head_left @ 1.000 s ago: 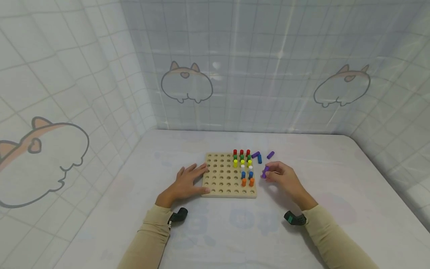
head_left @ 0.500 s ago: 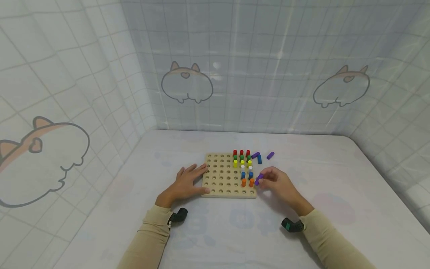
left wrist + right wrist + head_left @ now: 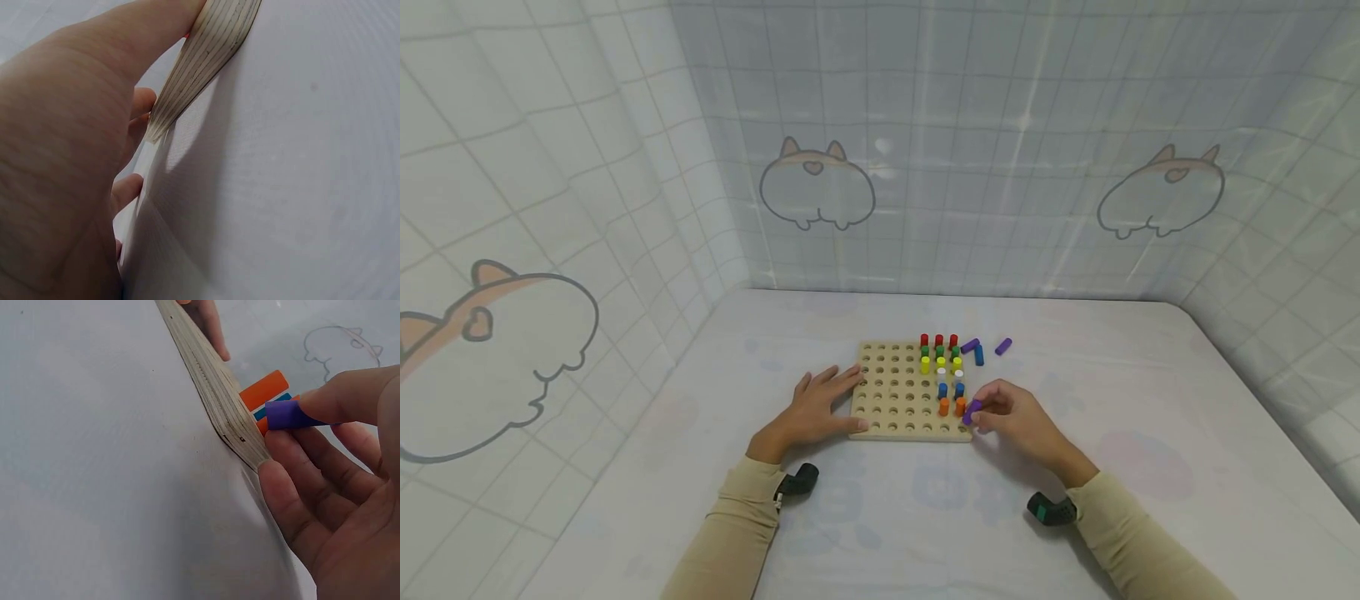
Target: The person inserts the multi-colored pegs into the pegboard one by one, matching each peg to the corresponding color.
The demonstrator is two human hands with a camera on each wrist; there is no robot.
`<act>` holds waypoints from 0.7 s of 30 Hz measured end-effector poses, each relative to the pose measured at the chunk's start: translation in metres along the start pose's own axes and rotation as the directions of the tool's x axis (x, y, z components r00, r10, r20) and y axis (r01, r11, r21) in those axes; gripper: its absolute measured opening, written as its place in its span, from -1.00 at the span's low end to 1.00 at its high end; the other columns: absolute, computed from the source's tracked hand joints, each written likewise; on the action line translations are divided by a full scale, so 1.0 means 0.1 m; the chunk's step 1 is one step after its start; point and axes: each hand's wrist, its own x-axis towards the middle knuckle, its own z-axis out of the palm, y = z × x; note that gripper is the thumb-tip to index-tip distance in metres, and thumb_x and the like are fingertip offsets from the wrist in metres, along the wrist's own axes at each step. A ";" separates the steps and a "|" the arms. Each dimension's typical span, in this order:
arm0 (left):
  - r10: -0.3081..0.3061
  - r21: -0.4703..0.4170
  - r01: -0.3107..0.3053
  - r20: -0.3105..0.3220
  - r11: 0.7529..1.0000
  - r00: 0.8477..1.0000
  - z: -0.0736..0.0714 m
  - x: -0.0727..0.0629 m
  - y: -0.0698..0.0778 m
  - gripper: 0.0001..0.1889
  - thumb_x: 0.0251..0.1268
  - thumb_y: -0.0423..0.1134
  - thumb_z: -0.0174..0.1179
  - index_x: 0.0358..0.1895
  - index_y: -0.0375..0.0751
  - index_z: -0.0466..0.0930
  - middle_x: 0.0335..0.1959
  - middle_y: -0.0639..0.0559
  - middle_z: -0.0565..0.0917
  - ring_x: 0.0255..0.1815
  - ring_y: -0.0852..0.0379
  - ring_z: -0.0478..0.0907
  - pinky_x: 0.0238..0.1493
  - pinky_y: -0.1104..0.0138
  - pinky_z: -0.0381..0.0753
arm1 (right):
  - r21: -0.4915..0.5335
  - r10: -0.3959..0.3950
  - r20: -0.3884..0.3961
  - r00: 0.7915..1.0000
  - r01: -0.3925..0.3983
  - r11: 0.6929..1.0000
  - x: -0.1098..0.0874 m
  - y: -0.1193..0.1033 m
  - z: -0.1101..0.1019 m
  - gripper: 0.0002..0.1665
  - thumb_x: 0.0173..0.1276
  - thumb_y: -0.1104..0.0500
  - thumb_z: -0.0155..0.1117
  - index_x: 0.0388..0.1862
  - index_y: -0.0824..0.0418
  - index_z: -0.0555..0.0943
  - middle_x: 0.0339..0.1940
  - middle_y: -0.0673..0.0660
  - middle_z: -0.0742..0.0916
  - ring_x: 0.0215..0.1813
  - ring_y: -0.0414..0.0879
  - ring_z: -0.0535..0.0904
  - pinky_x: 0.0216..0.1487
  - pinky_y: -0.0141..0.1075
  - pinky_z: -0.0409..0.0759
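A wooden pegboard (image 3: pixel 883 433) lies on the white-covered table. Its right columns hold upright red, green, yellow, white, blue and orange pegs (image 3: pixel 943 407). My left hand (image 3: pixel 812 410) rests at the board's left edge, fingers spread and straight, with fingertips and thumb on it; the left wrist view shows the thumb against the layered wooden side. Between thumb and fingers my right hand (image 3: pixel 1021 425) pinches a purple peg (image 3: pixel 284 415), tilted over the board's near right corner beside an orange peg. Whether the peg's lower end touches a hole I cannot tell.
Behind the board's right side lie a loose purple peg (image 3: pixel 971 345), a blue peg (image 3: pixel 979 356) and another purple peg (image 3: pixel 1003 346). A tile-patterned curtain (image 3: pixel 955 208) with cartoon outlines rises behind the table, with more at both sides.
My right hand has carried the purple peg left and toward me, from beside the board to its near right corner. My left hand stays where it was.
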 end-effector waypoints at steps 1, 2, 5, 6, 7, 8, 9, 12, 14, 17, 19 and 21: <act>0.000 0.000 0.000 -0.001 1.000 1.000 0.00 0.00 0.00 -0.05 0.16 0.42 0.23 0.57 0.07 0.22 0.61 0.24 0.07 0.62 -0.15 -0.10 0.47 -0.25 -0.37 | -0.008 -0.009 0.004 1.000 0.009 1.000 0.00 -0.01 0.00 -0.72 0.35 0.20 0.40 -0.03 0.19 0.56 -0.12 0.12 0.73 -0.07 0.03 0.67 0.00 -0.20 0.66; 0.001 0.000 -0.001 -0.003 1.000 1.000 0.00 0.00 0.00 -0.05 0.16 0.42 0.23 0.57 0.06 0.22 0.61 0.23 0.08 0.62 -0.15 -0.10 0.47 -0.26 -0.37 | -0.018 -0.019 0.009 1.000 0.019 1.000 -0.01 -0.01 0.01 -0.73 0.35 0.20 0.40 -0.03 0.20 0.57 -0.13 0.11 0.73 -0.08 0.02 0.67 -0.02 -0.21 0.66; -0.001 0.002 0.001 -0.005 1.000 1.000 0.00 0.00 0.01 -0.04 0.15 0.43 0.23 0.57 0.07 0.22 0.61 0.25 0.07 0.62 -0.15 -0.10 0.47 -0.26 -0.37 | -0.048 -0.042 0.014 0.999 0.043 0.998 -0.02 -0.03 0.02 -0.75 0.35 0.22 0.39 -0.04 0.21 0.58 -0.15 0.11 0.74 -0.09 0.02 0.66 -0.05 -0.24 0.66; -0.001 0.002 0.001 -0.005 1.000 1.000 0.00 0.00 0.01 -0.04 0.15 0.43 0.23 0.57 0.07 0.22 0.61 0.25 0.08 0.62 -0.15 -0.10 0.47 -0.26 -0.36 | -0.062 -0.047 0.015 0.999 0.048 0.997 -0.03 -0.03 0.03 -0.76 0.35 0.23 0.39 -0.05 0.21 0.58 -0.15 0.10 0.74 -0.09 0.01 0.66 -0.06 -0.24 0.66; -0.004 0.003 0.004 -0.005 1.000 1.000 0.00 0.00 0.01 -0.04 0.14 0.43 0.23 0.57 0.07 0.22 0.61 0.25 0.07 0.62 -0.14 -0.10 0.47 -0.26 -0.37 | -0.076 -0.051 0.016 0.999 0.052 0.996 -0.04 -0.04 0.04 -0.76 0.35 0.23 0.38 -0.05 0.21 0.59 -0.16 0.10 0.74 -0.08 0.00 0.65 -0.06 -0.24 0.65; -0.005 0.004 0.005 -0.004 1.000 1.000 0.00 0.00 0.01 -0.04 0.14 0.43 0.23 0.57 0.07 0.22 0.61 0.26 0.07 0.62 -0.14 -0.10 0.47 -0.26 -0.37 | -0.087 -0.050 0.014 0.999 0.051 0.995 -0.04 -0.04 0.04 -0.76 0.35 0.23 0.38 -0.05 0.20 0.59 -0.16 0.09 0.73 -0.08 -0.01 0.65 -0.06 -0.24 0.65; -0.006 0.004 0.006 -0.002 1.000 1.000 0.00 0.01 0.01 -0.03 0.14 0.43 0.23 0.57 0.08 0.21 0.61 0.26 0.07 0.62 -0.14 -0.10 0.47 -0.25 -0.37 | -0.095 -0.049 0.009 0.999 0.049 0.994 -0.04 -0.04 0.05 -0.77 0.34 0.23 0.39 -0.06 0.20 0.59 -0.16 0.08 0.73 -0.07 -0.02 0.64 -0.06 -0.24 0.65; -0.008 0.008 0.008 0.001 1.000 1.000 0.00 0.01 0.01 -0.03 0.14 0.44 0.23 0.57 0.08 0.21 0.61 0.26 0.06 0.62 -0.14 -0.11 0.47 -0.25 -0.37 | -0.113 -0.054 0.002 0.999 0.054 0.992 -0.04 -0.04 0.06 -0.78 0.34 0.24 0.39 -0.07 0.18 0.60 -0.16 0.07 0.72 -0.07 -0.03 0.64 -0.07 -0.24 0.64; -0.008 0.010 0.008 0.002 1.000 1.000 0.00 0.01 0.01 -0.03 0.15 0.44 0.23 0.57 0.07 0.21 0.61 0.26 0.06 0.62 -0.13 -0.11 0.47 -0.25 -0.37 | -0.116 -0.062 0.003 0.998 0.062 0.991 -0.04 -0.05 0.06 -0.78 0.34 0.25 0.39 -0.07 0.18 0.61 -0.16 0.06 0.72 -0.07 -0.04 0.64 -0.07 -0.24 0.65; -0.007 0.009 0.007 0.003 1.000 1.000 0.00 0.01 0.01 -0.03 0.15 0.43 0.23 0.58 0.07 0.21 0.61 0.26 0.06 0.62 -0.13 -0.11 0.47 -0.26 -0.38 | -0.123 -0.076 0.010 0.997 0.076 0.989 -0.04 -0.05 0.06 -0.78 0.34 0.25 0.39 -0.07 0.18 0.60 -0.15 0.05 0.72 -0.06 -0.04 0.65 -0.06 -0.25 0.65; -0.006 0.006 0.006 0.003 1.000 1.000 0.00 0.00 0.01 -0.04 0.15 0.43 0.23 0.57 0.07 0.21 0.61 0.25 0.06 0.62 -0.14 -0.11 0.47 -0.27 -0.38 | -0.126 -0.077 0.015 0.997 0.078 0.989 -0.04 -0.05 0.06 -0.78 0.34 0.24 0.39 -0.07 0.18 0.60 -0.15 0.05 0.72 -0.06 -0.04 0.65 -0.05 -0.26 0.65; -0.004 0.006 0.004 0.002 1.000 1.000 0.00 0.00 0.01 -0.04 0.15 0.42 0.23 0.58 0.06 0.21 0.61 0.24 0.06 0.62 -0.14 -0.11 0.47 -0.27 -0.37 | -0.126 -0.079 0.017 0.997 0.081 0.989 -0.04 -0.05 0.06 -0.79 0.35 0.24 0.38 -0.07 0.19 0.60 -0.15 0.06 0.72 -0.06 -0.03 0.65 -0.05 -0.25 0.65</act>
